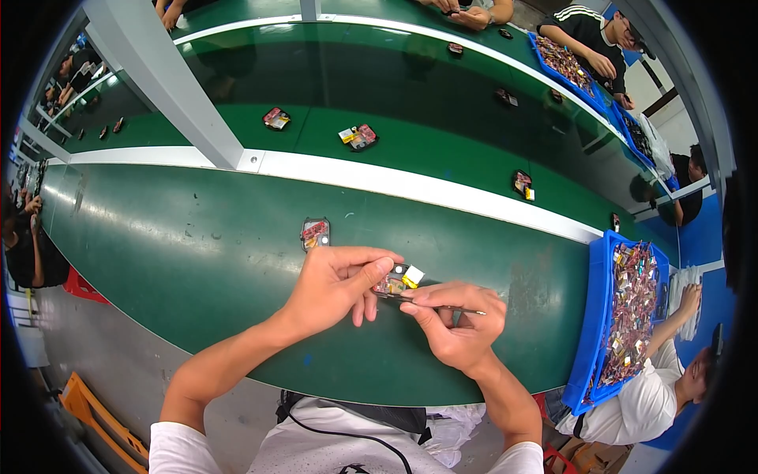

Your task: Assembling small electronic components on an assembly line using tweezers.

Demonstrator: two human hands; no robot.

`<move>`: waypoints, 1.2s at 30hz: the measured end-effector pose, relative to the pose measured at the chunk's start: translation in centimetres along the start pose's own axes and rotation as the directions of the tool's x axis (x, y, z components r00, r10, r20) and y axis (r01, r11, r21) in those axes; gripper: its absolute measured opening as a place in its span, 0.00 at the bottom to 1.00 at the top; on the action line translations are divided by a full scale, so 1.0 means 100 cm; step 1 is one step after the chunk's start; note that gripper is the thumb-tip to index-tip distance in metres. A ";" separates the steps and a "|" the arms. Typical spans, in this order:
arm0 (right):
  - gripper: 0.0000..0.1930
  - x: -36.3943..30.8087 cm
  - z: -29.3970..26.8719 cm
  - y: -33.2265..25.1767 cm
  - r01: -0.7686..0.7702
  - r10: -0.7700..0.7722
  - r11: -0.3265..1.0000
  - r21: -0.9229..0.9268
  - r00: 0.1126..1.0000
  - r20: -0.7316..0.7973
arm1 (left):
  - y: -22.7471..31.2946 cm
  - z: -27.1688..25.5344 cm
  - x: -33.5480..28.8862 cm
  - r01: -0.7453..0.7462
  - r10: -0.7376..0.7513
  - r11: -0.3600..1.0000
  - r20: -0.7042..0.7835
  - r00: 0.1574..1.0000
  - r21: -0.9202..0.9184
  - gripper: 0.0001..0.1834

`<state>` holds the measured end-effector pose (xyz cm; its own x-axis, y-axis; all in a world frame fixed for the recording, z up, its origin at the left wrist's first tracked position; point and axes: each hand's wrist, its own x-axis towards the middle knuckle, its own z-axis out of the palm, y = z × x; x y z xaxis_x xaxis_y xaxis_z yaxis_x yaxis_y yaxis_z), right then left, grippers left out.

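Observation:
Over the near green bench, my left hand (332, 286) pinches a small black plastic casing (389, 286) between thumb and fingers. Inside the casing are reddish wires and electronic parts, and a small yellow-and-white battery pouch (412, 276) sticks out at its right side. My right hand (466, 322) grips a thin dark metal tool (462, 309), one end of which meets the casing's lower edge. Its other end points right, past my fingers; the exact kind of tool cannot be made out. Another casing (315, 234) with red wiring lies on the bench just beyond my left hand.
A blue tray (594, 316) heaped with wired parts stands at the bench's right end. Beyond the white rail (347, 175), a green conveyor (316, 142) carries several casings. A grey post (170, 87) rises at left. Co-workers sit at right, left and across.

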<state>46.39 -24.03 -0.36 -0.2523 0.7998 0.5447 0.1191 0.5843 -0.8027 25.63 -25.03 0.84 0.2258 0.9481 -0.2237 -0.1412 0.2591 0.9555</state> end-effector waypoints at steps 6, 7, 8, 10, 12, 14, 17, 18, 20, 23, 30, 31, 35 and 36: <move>0.08 0.003 -0.008 -0.001 0.052 -0.052 0.998 -0.021 0.999 -0.001 | 0.002 0.006 0.005 -0.013 0.010 0.998 0.056 0.998 0.056 0.16; 0.08 0.003 -0.008 -0.001 0.060 -0.060 0.998 -0.010 0.998 0.002 | 0.002 0.006 0.005 -0.017 0.015 0.998 0.044 0.999 0.063 0.16; 0.08 0.002 -0.011 0.000 0.083 -0.083 0.993 -0.079 0.997 0.003 | 0.002 0.009 0.006 -0.019 0.014 0.997 0.067 0.998 0.069 0.16; 0.09 0.003 -0.003 0.005 0.139 -0.138 0.978 -0.153 0.990 0.019 | 0.002 0.003 0.004 0.009 -0.012 0.996 0.038 0.999 0.093 0.17; 0.09 0.004 -0.003 -0.005 0.195 -0.190 0.951 -0.241 0.981 0.043 | -0.003 0.005 0.003 0.006 -0.008 0.997 0.025 1.000 0.078 0.17; 0.11 0.006 0.000 -0.012 0.231 -0.226 0.934 -0.274 0.973 0.049 | -0.012 0.006 0.003 -0.120 0.119 0.986 0.015 0.993 0.112 0.16; 0.12 0.001 -0.002 -0.019 0.262 -0.251 0.925 -0.277 0.965 0.074 | -0.023 0.010 0.010 -0.294 0.295 0.926 0.030 0.955 0.238 0.12; 0.12 -0.004 -0.006 -0.017 0.287 -0.278 0.914 -0.288 0.958 0.070 | -0.007 0.015 0.005 -0.225 0.223 0.940 0.035 0.974 0.258 0.11; 0.07 -0.006 -0.018 -0.036 0.230 -0.203 0.936 -0.266 0.971 0.123 | -0.026 0.025 0.009 -0.294 0.294 0.932 0.032 0.955 0.213 0.11; 0.09 -0.012 -0.011 -0.024 0.247 -0.225 0.935 -0.254 0.968 0.113 | -0.043 0.021 0.015 -0.255 0.245 0.958 0.084 0.966 0.131 0.09; 0.13 0.000 -0.005 0.003 0.253 -0.273 0.946 -0.203 0.959 -0.075 | -0.009 0.009 0.008 -0.137 0.152 0.984 -0.128 0.980 0.118 0.12; 0.13 0.002 -0.007 0.006 0.214 -0.235 0.958 -0.190 0.967 -0.096 | -0.003 0.007 0.011 -0.100 0.123 0.988 -0.197 0.973 0.120 0.11; 0.12 0.008 -0.019 0.028 0.149 -0.178 0.979 -0.140 0.958 -0.227 | 0.007 -0.001 0.070 -0.102 0.140 0.975 -0.186 0.973 0.199 0.08; 0.12 0.008 -0.022 0.035 0.143 -0.177 0.978 -0.154 0.956 -0.233 | 0.009 -0.002 0.093 -0.133 0.164 0.973 -0.158 0.974 0.189 0.08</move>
<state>48.71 -21.05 -2.18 -0.0382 0.6935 0.7195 0.2284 0.7070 -0.6693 27.41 -15.92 -0.39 0.0445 0.9948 -0.0917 0.0151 0.0912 0.9957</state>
